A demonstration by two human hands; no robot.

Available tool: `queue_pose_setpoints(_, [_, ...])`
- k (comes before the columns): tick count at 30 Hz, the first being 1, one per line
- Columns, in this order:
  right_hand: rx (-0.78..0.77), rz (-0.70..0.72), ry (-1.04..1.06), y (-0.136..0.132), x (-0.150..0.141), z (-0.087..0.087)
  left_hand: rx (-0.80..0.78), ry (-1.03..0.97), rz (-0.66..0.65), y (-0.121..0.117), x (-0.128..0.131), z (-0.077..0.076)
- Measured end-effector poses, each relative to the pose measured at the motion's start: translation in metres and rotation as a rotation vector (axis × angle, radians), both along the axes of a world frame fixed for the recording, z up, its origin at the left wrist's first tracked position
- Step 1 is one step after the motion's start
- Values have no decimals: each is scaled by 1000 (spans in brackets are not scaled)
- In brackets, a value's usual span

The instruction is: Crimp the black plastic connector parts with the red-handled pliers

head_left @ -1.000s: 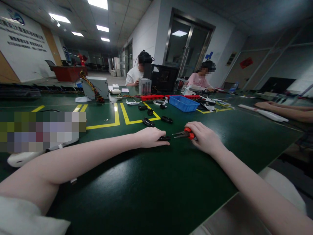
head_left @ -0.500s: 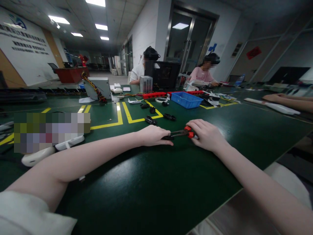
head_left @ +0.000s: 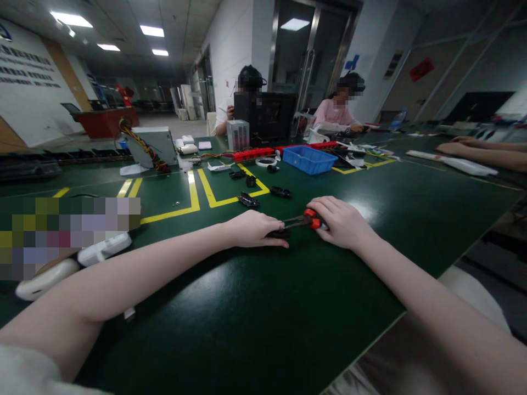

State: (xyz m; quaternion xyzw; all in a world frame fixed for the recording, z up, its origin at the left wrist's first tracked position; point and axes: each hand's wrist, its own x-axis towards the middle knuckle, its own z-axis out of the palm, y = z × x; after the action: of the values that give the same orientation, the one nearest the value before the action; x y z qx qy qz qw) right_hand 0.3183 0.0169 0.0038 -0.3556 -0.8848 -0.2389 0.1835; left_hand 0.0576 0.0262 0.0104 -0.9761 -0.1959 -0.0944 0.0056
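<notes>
Over a glossy green counter (head_left: 247, 318), a left hand (head_left: 253, 227) pinches a small black piece (head_left: 280, 234), while a right hand (head_left: 341, 224) wraps the red-gripped handles of slender metal pliers (head_left: 308, 219). The pliers' narrow tips reach the piece at the left hand; whether they bite on it cannot be told. Beyond lie dark, angular parts (head_left: 249, 201) near flat yellow tape (head_left: 193, 192), then a rectangular blue plastic bin (head_left: 310, 164), a boxy grey metal unit (head_left: 160, 144) with bundled wires (head_left: 142, 145) and a black computer case (head_left: 274, 118).

Left hand (head_left: 257, 227) gripped small black part (head_left: 279, 234), right hand (head_left: 345, 222) aimed red-handled metal pliers (head_left: 312, 219) at it, loose black pieces (head_left: 249, 201) and blue rectangular plastic bin (head_left: 315, 165) lay beyond, green tabletop (head_left: 230, 329) underneath
</notes>
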Motion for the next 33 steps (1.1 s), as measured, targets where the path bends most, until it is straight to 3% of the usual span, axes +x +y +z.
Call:
queue_pose_setpoints(18, [-31,-9,-38,-1,-2,0,29,-43,-8,2,0,-5])
queue_pose_setpoints(33, [-19,-80,-115,-4,1,3,-29,-106,118,1,0,-4])
